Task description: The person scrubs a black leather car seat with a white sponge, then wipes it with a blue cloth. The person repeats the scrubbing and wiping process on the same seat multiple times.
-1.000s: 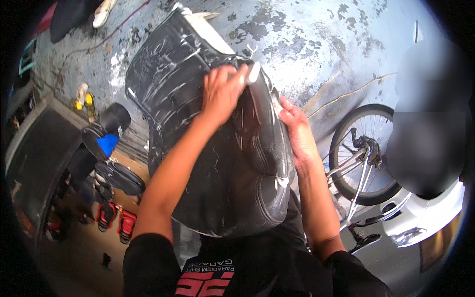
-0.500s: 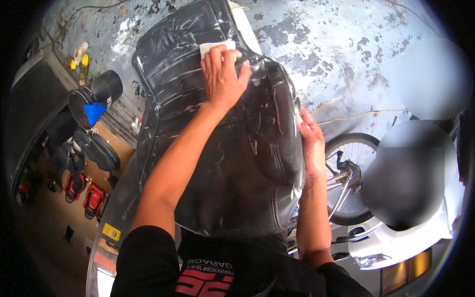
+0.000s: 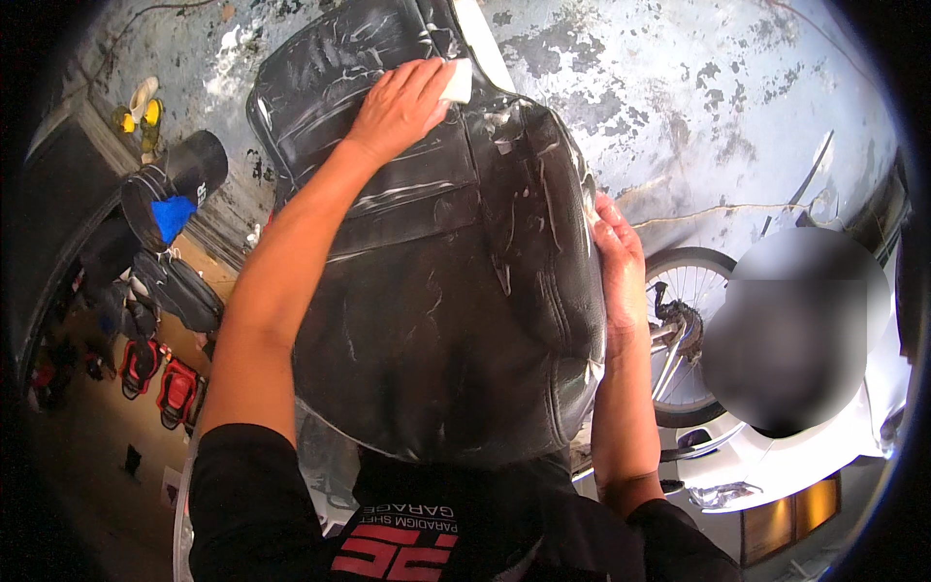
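A black leather-like car seat [image 3: 407, 320] fills the middle, with white foamy streaks over its ribbed upper part and right side. My left hand [image 3: 400, 109] is closed on a small white sponge [image 3: 459, 81]. That sponge lies against the upper part of the seat, close to the seam at its right. On the opposite side, my right hand [image 3: 618, 260] grips the padded right edge of the seat, thumb toward the front; its other fingers are partly hidden.
A bicycle wheel [image 3: 722, 388] stands right of my right forearm, by a white car body [image 3: 805, 466]. On the left are a black cylindrical container [image 3: 199, 165], a blue cloth [image 3: 173, 218], and red-and-black items [image 3: 178, 390]. The blue-grey floor [image 3: 640, 58] has peeling paint.
My left hand has turned and slid the sponge rightward across the seat toward the seam. My right hand keeps its hold on the edge. The whole view has shifted slightly.
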The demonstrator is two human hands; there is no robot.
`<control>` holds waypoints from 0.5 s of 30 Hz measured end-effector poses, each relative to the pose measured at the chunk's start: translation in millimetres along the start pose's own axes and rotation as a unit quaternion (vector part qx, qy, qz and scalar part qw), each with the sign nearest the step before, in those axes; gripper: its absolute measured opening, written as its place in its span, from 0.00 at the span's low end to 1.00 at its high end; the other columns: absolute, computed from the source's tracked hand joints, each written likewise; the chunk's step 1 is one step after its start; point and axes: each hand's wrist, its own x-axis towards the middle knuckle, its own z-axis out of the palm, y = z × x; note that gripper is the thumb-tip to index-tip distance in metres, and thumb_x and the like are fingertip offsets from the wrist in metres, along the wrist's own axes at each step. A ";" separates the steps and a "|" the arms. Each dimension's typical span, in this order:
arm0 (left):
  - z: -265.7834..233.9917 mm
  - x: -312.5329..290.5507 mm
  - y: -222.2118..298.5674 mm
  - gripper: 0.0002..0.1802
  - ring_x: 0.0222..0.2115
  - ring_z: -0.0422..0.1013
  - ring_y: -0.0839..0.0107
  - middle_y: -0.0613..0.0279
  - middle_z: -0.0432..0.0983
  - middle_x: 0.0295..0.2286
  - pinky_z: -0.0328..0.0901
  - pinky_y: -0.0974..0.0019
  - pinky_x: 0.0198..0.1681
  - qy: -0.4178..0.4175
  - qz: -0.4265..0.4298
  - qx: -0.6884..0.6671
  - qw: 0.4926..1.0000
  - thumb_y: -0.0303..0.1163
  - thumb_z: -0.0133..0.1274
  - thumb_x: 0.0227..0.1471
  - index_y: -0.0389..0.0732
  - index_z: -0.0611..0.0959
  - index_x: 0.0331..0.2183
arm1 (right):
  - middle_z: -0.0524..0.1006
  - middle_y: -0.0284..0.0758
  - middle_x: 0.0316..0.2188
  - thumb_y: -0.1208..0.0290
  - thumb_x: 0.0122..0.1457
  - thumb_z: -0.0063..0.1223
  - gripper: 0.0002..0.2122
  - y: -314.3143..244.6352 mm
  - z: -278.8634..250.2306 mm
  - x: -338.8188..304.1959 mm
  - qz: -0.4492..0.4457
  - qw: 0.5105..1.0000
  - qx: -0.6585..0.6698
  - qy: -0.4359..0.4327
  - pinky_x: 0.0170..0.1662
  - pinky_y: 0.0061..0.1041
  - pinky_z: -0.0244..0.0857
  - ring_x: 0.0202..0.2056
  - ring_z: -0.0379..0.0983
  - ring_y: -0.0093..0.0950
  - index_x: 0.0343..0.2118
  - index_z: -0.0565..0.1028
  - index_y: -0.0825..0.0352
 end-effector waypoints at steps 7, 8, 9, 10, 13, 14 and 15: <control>-42.8 -26.0 133.9 0.30 0.35 0.76 0.58 0.58 0.75 0.36 0.75 0.54 0.39 -0.083 0.004 -0.311 0.947 0.38 0.66 0.45 0.39 0.79 0.50 | 0.83 0.35 0.45 0.74 0.71 0.46 0.15 -3.0 2.5 2.3 -0.016 0.999 -0.034 0.001 0.47 0.22 0.75 0.40 0.80 0.21 0.58 0.73 0.69; -48.8 -29.9 130.5 0.30 0.35 0.76 0.58 0.58 0.75 0.36 0.74 0.55 0.39 -0.101 0.004 -0.317 0.943 0.38 0.67 0.44 0.39 0.79 0.49 | 0.83 0.34 0.45 0.74 0.71 0.46 0.15 -3.8 2.5 1.3 -0.019 0.999 -0.040 0.008 0.46 0.22 0.74 0.40 0.80 0.21 0.58 0.73 0.69; -47.9 -34.4 117.4 0.30 0.38 0.75 0.59 0.58 0.74 0.37 0.74 0.56 0.40 -0.104 0.030 -0.247 0.963 0.38 0.67 0.44 0.39 0.79 0.49 | 0.83 0.34 0.45 0.74 0.71 0.46 0.15 -3.8 5.1 3.1 -0.018 0.999 -0.044 0.008 0.46 0.21 0.74 0.39 0.80 0.20 0.58 0.74 0.69; -43.7 -37.1 107.2 0.33 0.41 0.75 0.57 0.56 0.74 0.38 0.74 0.54 0.42 -0.175 0.000 -0.198 0.964 0.35 0.65 0.46 0.39 0.78 0.54 | 0.83 0.34 0.44 0.74 0.71 0.47 0.15 -3.6 7.3 3.9 -0.016 0.999 -0.049 0.010 0.45 0.21 0.74 0.39 0.80 0.20 0.58 0.74 0.70; -47.0 -37.0 113.5 0.30 0.39 0.75 0.53 0.55 0.73 0.37 0.74 0.53 0.38 -0.129 -0.047 -0.231 0.963 0.32 0.64 0.46 0.38 0.78 0.52 | 0.83 0.32 0.43 0.72 0.71 0.48 0.15 -1.6 10.9 6.3 -0.038 0.995 -0.091 0.030 0.44 0.20 0.72 0.40 0.78 0.18 0.56 0.76 0.70; -62.0 -40.4 134.9 0.28 0.38 0.75 0.52 0.54 0.73 0.37 0.74 0.52 0.38 -0.130 -0.039 -0.286 0.949 0.31 0.63 0.46 0.38 0.78 0.51 | 0.84 0.31 0.43 0.72 0.71 0.49 0.14 -0.1 10.6 9.7 -0.052 0.994 -0.090 0.032 0.45 0.20 0.72 0.40 0.78 0.18 0.56 0.76 0.70; -83.7 -44.4 161.9 0.27 0.36 0.76 0.52 0.54 0.72 0.35 0.74 0.51 0.39 -0.121 -0.066 -0.337 0.932 0.31 0.62 0.46 0.38 0.79 0.50 | 0.83 0.31 0.42 0.72 0.71 0.49 0.14 2.2 8.6 11.5 -0.077 0.991 -0.104 0.037 0.46 0.20 0.71 0.40 0.78 0.18 0.55 0.77 0.69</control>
